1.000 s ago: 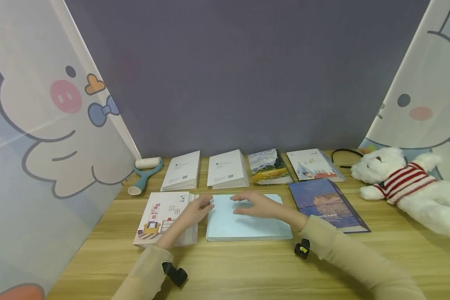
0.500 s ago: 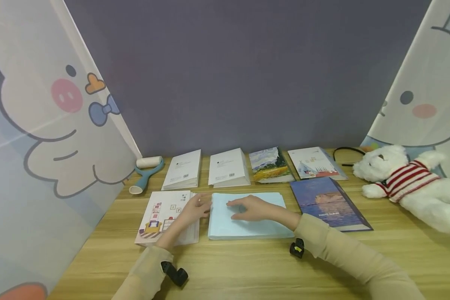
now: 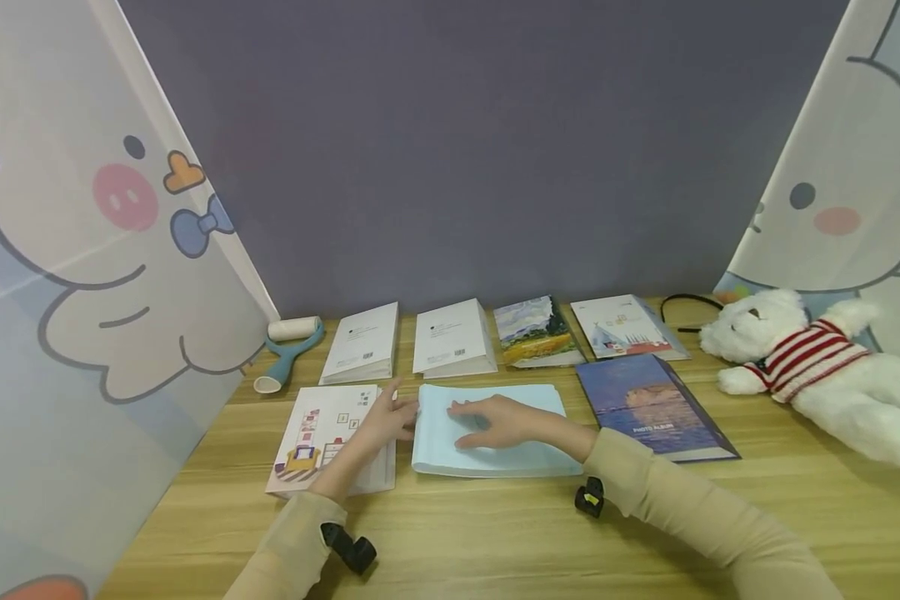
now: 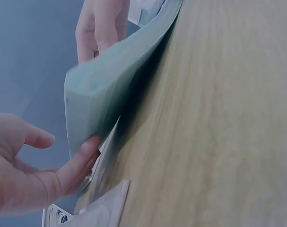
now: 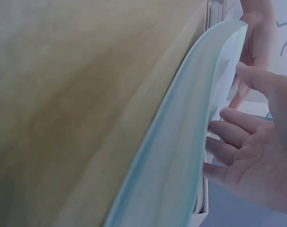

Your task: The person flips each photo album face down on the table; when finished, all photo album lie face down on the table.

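A light blue soft-covered album (image 3: 437,442) lies flat near the middle of the table, its left end bent up off the wood. At that left end is my left hand (image 3: 378,423); in the left wrist view its fingers (image 4: 79,163) reach under the lower edge of the album's side, with the thumb apart. My right hand (image 3: 502,421) is over the album's top, thumb and fingers spread. In the right wrist view several of its fingertips (image 5: 216,127) are right at the cover.
Left of the blue album is a white album with a room drawing (image 3: 300,442). To the right lies a dark blue photo album (image 3: 645,404). Behind are white albums (image 3: 450,333), a landscape-painted album (image 3: 536,333), a lint roller (image 3: 288,350) and a teddy bear (image 3: 795,358).
My left hand has come to the blue album's left end, which now bends upward. My right hand has shifted slightly left and down over the cover.
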Available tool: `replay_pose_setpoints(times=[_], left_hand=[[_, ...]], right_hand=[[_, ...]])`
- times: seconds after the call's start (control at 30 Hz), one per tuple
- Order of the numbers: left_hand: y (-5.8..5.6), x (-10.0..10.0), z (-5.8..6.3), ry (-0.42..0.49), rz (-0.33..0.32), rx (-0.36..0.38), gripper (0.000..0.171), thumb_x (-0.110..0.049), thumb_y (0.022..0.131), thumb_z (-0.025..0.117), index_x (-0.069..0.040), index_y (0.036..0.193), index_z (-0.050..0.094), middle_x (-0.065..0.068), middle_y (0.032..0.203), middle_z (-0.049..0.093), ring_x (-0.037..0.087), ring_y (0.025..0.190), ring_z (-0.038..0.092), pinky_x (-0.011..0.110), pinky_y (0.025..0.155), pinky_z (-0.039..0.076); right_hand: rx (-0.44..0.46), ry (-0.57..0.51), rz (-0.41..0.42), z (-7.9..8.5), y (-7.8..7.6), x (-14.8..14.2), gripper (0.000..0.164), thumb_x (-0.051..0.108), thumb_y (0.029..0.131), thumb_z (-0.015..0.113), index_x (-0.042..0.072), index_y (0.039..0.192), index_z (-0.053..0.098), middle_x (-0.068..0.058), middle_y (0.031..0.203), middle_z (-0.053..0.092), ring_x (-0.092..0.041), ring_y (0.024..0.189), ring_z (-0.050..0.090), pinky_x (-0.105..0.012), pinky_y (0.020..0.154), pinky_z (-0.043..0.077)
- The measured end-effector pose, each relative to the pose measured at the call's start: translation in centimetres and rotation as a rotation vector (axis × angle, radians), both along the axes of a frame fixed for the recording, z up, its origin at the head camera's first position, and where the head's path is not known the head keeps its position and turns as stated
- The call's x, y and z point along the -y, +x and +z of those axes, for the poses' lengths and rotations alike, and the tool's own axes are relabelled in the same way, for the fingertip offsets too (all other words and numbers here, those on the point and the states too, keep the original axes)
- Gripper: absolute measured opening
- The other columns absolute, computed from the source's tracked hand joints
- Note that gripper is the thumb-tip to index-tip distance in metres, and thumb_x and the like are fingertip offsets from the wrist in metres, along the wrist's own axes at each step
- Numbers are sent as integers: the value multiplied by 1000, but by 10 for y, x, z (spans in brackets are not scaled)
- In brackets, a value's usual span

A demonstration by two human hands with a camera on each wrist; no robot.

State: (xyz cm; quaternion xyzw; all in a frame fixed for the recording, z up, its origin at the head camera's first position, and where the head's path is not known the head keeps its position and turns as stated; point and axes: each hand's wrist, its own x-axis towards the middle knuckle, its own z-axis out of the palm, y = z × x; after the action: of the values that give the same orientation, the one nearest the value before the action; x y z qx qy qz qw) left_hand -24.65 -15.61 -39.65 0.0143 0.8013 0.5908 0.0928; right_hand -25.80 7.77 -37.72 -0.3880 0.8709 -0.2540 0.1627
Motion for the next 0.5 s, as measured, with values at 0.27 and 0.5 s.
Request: replay_pose_setpoints(times=[0.27,0.5], left_hand=[[3,0,4,24,-9,34,62,-23,99,45,1,148,14,33,128,48,30,96,65,37,75,58],[8,1,11,85,-30,7,62,-24,100,42,-1,148,11,33,133,44,36,103,62,39,74,58]], right_hand=[[29,56,50,1,5,2,70,46,89,60,15,146,34,0,156,21,-22,143,20,-44,115,24],[19,89,54,1,16,10,94,57,81,64,10,150,20,-7,158,7,-27,143,18,-45,113,28]])
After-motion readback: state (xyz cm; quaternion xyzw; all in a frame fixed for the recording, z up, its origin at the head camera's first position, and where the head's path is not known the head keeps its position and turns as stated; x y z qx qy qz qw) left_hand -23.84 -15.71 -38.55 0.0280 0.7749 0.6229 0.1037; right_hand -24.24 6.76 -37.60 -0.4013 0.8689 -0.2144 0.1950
